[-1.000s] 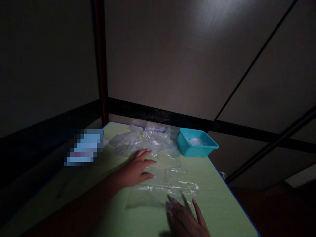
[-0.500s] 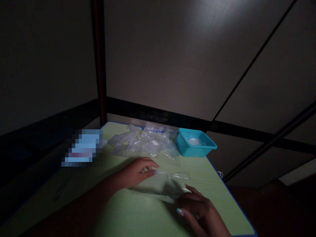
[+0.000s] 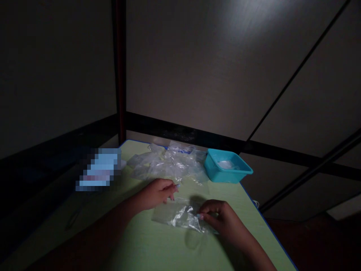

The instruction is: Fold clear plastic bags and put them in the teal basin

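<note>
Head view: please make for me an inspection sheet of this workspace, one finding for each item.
Surface: pale green table, blue-edged.
Things: plastic bag at the hands; heap of clear plastic farther off; blue-green basin at the right, a whitish thing inside.
Clutter: pixelated item at the left.
Hands: right hand pinches the bag; left hand is at its far edge, grip unclear.
Cables: perhaps a thin dark loop at the left; unclear.
Surroundings: dim; panelled walls beyond the table.

The left hand [image 3: 162, 192] curls; the right hand [image 3: 218, 216] pinches.

Text: none readable | labels, brands: none readable | numbers, signs: none readable
</note>
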### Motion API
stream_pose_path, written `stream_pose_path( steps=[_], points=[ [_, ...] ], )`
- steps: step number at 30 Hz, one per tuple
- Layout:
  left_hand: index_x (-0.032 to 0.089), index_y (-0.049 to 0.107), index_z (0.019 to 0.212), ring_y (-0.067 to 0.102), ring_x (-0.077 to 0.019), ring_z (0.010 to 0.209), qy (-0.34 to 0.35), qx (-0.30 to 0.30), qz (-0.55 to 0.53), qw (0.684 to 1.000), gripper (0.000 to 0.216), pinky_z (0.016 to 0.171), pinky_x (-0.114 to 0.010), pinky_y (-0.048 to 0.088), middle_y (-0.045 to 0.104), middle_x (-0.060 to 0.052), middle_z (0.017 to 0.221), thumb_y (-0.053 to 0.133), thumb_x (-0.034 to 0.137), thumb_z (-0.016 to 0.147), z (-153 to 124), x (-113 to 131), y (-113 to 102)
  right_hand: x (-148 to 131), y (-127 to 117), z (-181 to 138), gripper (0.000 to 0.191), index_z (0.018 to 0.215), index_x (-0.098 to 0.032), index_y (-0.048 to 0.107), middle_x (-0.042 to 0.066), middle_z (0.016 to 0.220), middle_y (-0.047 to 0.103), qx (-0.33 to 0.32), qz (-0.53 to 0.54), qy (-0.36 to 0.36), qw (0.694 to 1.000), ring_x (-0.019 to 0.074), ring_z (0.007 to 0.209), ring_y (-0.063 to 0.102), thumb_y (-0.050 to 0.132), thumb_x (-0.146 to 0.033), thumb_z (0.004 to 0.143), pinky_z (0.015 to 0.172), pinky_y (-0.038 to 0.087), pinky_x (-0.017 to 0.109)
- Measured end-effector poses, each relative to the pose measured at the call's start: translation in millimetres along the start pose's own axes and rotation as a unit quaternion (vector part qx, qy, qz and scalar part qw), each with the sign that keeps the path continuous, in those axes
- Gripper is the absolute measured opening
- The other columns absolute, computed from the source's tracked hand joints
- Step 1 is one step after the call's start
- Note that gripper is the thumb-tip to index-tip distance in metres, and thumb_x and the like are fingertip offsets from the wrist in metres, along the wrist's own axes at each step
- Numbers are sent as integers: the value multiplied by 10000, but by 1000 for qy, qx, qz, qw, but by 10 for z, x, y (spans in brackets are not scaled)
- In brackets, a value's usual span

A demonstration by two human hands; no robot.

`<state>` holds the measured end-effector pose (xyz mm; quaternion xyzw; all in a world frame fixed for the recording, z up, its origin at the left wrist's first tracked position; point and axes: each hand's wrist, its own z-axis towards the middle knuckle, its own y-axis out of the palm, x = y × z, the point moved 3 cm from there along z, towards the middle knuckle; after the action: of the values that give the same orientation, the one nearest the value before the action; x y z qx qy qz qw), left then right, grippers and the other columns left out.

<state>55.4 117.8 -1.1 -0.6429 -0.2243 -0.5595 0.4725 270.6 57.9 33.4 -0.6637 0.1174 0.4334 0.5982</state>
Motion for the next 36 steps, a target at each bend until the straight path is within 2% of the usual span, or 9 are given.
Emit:
stream_pose_path(
  steps=[5,11,14,18,21,24,28,33,36],
  points=[
    [155,544,633,480,-113,566,20,36,102,994,369,495,-205,326,507,34,573,467,472,804,11,-25,-46,129,35,102,186,699,-136,653,44,698,647,7,8,21,1000,150,656,567,570,-284,773,603,406,226],
    [160,578,716,492,-120,577,-4,17,92,996,256,499,-202,334,530,37,599,549,412,751,21,-120,-54,228,96,170,155,678,-138,630,21,644,621,2,9,49,999,122,587,533,577,-269,742,533,371,202],
    [169,581,724,497,-124,602,-8,3,141,990,192,516,-202,333,534,35,637,600,360,710,8,-139,-70,238,110,220,123,674,-138,623,13,624,617,-11,10,58,998,114,564,522,586,-247,717,510,357,196],
    [189,559,723,497,-142,741,59,22,250,966,261,617,-209,338,528,28,783,729,337,590,-43,-52,-102,234,111,312,68,659,-138,621,9,626,618,-45,16,62,997,118,590,532,610,-204,669,525,368,198],
    [194,533,701,474,-161,821,94,21,294,951,347,659,-213,328,511,27,815,782,362,526,-73,-3,-98,246,126,378,40,664,-138,610,6,632,617,-61,41,61,995,115,598,529,619,-167,637,530,370,198],
    [194,521,685,454,-177,849,105,27,329,938,385,681,-225,320,506,22,812,796,395,504,-76,3,-90,298,175,414,140,767,-138,611,0,634,612,-63,91,76,991,103,579,516,608,-126,627,525,364,195],
    [195,519,688,446,-181,854,112,38,348,930,358,703,-240,321,504,14,809,759,433,568,-67,-1,-91,360,241,418,213,829,-124,619,0,623,601,-61,102,101,988,94,551,497,588,-92,621,508,346,191],
    [187,526,673,457,-167,812,103,67,368,922,239,727,-264,329,507,0,756,533,378,817,-38,-15,-121,334,245,420,153,784,-121,618,18,667,621,-48,94,89,990,114,609,533,583,-109,636,547,368,196],
    [179,533,641,465,-166,776,102,82,384,914,286,761,-291,334,514,-10,716,453,339,864,-4,-40,-140,349,249,427,92,740,-128,603,23,685,633,-35,87,75,993,121,633,545,569,-119,655,571,379,199]
  ],
)
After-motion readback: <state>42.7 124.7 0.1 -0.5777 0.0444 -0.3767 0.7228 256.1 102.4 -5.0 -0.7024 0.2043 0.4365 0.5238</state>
